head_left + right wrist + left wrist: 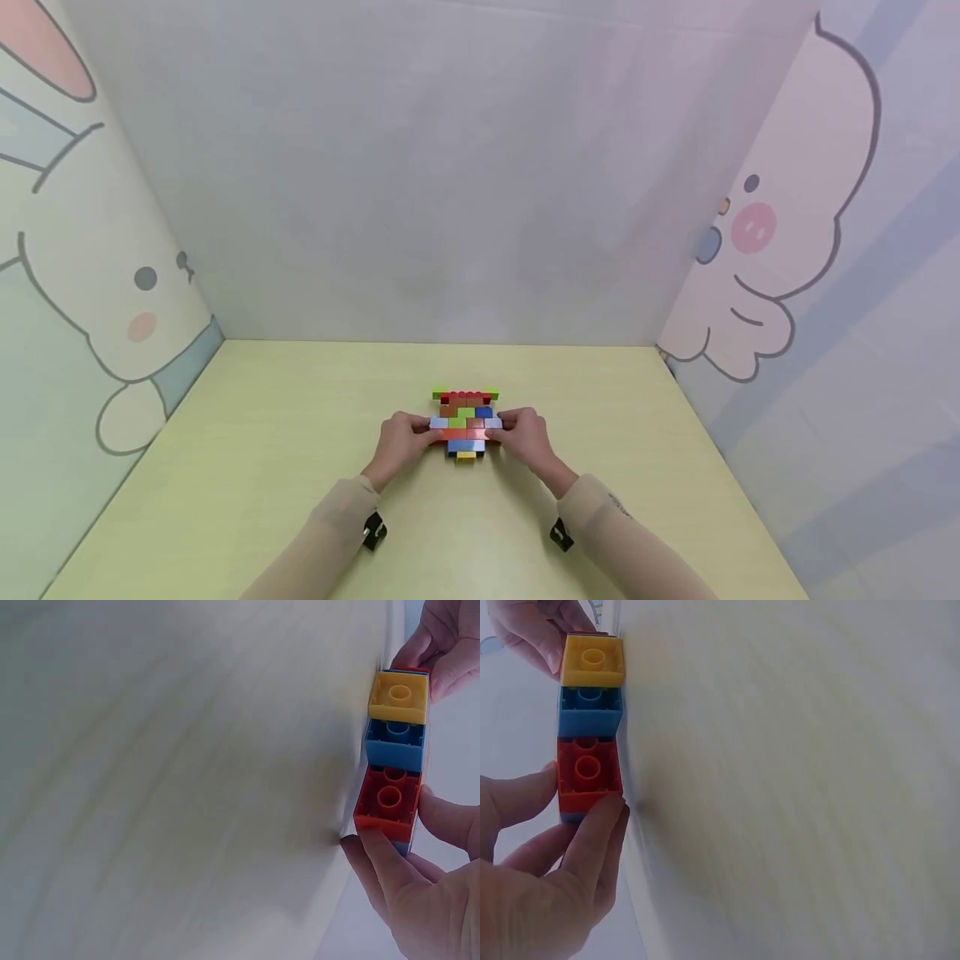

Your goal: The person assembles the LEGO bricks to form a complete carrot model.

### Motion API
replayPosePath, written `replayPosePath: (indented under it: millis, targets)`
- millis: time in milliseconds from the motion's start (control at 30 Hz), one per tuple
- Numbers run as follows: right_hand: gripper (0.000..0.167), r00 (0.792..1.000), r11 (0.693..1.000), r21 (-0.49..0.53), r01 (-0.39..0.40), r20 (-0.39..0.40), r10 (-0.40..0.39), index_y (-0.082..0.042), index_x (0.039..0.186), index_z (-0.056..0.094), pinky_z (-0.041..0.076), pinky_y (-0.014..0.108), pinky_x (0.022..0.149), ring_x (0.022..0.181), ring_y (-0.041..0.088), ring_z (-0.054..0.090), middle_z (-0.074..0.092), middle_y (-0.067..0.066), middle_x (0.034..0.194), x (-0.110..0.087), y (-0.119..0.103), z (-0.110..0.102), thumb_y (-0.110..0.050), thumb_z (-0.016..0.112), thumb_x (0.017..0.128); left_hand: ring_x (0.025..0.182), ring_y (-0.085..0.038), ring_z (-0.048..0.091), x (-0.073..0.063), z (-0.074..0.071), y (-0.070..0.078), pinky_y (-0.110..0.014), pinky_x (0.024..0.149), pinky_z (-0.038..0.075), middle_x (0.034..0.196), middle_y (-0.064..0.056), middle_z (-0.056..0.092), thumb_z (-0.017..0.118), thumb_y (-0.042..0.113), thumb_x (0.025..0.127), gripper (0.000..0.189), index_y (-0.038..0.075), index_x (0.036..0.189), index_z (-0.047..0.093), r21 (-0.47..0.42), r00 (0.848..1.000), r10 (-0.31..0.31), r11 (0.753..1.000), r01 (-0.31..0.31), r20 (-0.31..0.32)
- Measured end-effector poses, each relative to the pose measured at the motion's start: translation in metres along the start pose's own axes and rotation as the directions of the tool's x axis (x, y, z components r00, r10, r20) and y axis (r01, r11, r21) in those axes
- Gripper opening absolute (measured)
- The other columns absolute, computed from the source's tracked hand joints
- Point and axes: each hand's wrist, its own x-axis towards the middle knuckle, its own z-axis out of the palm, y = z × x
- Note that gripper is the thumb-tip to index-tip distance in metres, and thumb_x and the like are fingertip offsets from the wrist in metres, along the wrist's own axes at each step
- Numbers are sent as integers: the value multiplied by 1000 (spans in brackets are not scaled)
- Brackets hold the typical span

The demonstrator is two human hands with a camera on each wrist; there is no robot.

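Note:
A building-block model [467, 423] of red, brown, green, blue and yellow bricks is held between both hands over the middle of the table. My left hand [401, 442] pinches its left end, thumb on one face and fingers on the other. The right hand [528, 440] grips the opposite end the same way. Both wrist views show hollow brick undersides: a yellow brick [592, 664] at the model's narrow end, then a blue brick [590, 714], then a red brick [388, 799] by the right fingers. Green bricks stick out at the far end.
The pale yellow table [225, 467] spreads around the hands. A grey back wall [442, 183] rises behind it, with cartoon-printed side panels to the left and right. Black wrist devices [374, 531] hang below both beige sleeves.

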Motion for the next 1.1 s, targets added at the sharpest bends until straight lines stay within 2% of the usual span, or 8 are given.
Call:
replayPosePath:
  millis: [167,767,867,1100]
  targets:
    - [47,1000,999,-31,-7,-16,7,2,115,67,50,28,62,81,19,57,67,13,106,1,-2,0,-24,80,78,91,-22,62,1,0,0,-36,74,52,96,-9,70,77,20,82,31,-2,104,73,11,1000,3,1000,-3,-3]
    - [44,1000,999,-51,5,-14,-5,2,113,68,51,28,63,77,19,58,68,12,101,0,-2,2,-22,80,78,89,-23,61,1,-2,-1,-36,73,52,94,-8,70,77,21,82,31,-1,103,73,36,1000,12,999,-12,6]
    - [46,1000,997,-68,25,-10,-26,3,115,67,52,29,66,80,20,59,67,12,102,0,-1,1,-22,80,79,89,-23,62,1,-3,-1,-36,73,52,94,-8,70,77,22,82,33,-2,104,73,24,1000,8,1000,-8,14]
    - [50,1000,997,-71,19,-13,-20,5,117,65,53,35,72,88,24,62,67,14,103,0,0,1,-23,80,79,90,-22,60,0,-1,-1,-35,74,51,96,-8,69,76,24,83,37,-3,107,71,-6,999,-27,1000,28,32]
